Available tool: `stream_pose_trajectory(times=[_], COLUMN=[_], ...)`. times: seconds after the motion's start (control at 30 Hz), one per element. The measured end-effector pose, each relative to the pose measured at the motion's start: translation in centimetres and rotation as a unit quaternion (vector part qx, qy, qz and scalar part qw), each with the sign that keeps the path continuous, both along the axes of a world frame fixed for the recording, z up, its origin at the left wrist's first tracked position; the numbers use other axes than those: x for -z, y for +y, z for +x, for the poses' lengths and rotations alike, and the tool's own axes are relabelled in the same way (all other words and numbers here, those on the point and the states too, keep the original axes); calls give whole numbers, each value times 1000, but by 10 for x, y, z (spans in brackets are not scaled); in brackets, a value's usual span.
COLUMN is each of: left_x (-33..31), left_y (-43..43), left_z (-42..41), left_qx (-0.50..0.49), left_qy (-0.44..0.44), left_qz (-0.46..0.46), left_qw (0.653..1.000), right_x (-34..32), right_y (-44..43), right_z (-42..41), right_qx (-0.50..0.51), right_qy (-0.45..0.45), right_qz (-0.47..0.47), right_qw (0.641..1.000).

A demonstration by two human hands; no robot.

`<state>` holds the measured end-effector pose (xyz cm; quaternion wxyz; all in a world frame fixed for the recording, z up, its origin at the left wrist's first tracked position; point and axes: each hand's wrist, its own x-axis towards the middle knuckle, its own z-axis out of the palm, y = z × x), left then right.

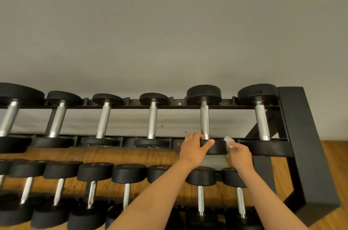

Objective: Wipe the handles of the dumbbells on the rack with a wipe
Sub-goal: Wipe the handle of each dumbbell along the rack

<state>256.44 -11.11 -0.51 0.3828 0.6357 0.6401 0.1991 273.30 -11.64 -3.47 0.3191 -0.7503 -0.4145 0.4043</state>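
My left hand [194,145] is curled over the near head of the dumbbell [216,147] second from the right end of the rack [301,135], thumb across its face, I judge to steady it in its cradle. At three o'clock from it, my right hand [240,153] pinches the crumpled wipe [228,140] at its fingertips, just beside that head. From there the bare, speckled handle [204,120] runs toward twelve o'clock to the far head by the wall [169,22], not yet touched by the wipe.
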Motion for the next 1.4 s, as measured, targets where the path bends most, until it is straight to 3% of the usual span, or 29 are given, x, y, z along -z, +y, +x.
stream_pose_trajectory(times=[0.3,1.0,1.17,1.4], left_x=[4,6,10,9], left_y=[1,2,3,2], left_z=[-1,-4,-7,-6], left_qx=[5,16,14,11], left_qy=[3,-23,-38,-38], left_qz=[17,13,14,3], left_qw=[1000,1000,999,999], right_x=[10,22,7,-24], right_y=[6,4,-16,-28], right_z=[7,4,3,-10], right_qx=[-42,-27,11,0], right_qy=[5,37,75,30], right_qz=[-28,-40,22,111], right_qw=[999,998,997,993])
